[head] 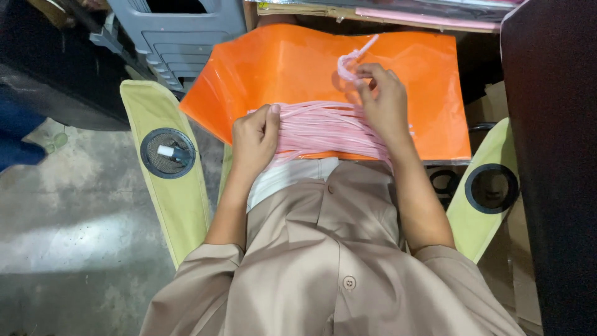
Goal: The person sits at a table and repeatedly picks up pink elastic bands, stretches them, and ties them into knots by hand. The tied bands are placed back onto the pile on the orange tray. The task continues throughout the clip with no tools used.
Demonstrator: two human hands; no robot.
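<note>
A stack of orange plastic sheets [292, 62] lies across my lap. On it rests a bundle of pink cords [323, 127], spread flat from left to right. My left hand [255, 137] presses down on the left end of the bundle, fingers curled over the cords. My right hand [379, 99] pinches a single looped pink cord [351, 59] near the sheet's far middle, its wrist resting over the bundle's right end.
I sit in a folding chair with yellow-green armrests; the left cup holder [168, 153] holds a small white-capped item, the right cup holder [491, 188] sits by a dark panel. A grey plastic crate [180, 31] stands ahead on the left. Concrete floor lies to the left.
</note>
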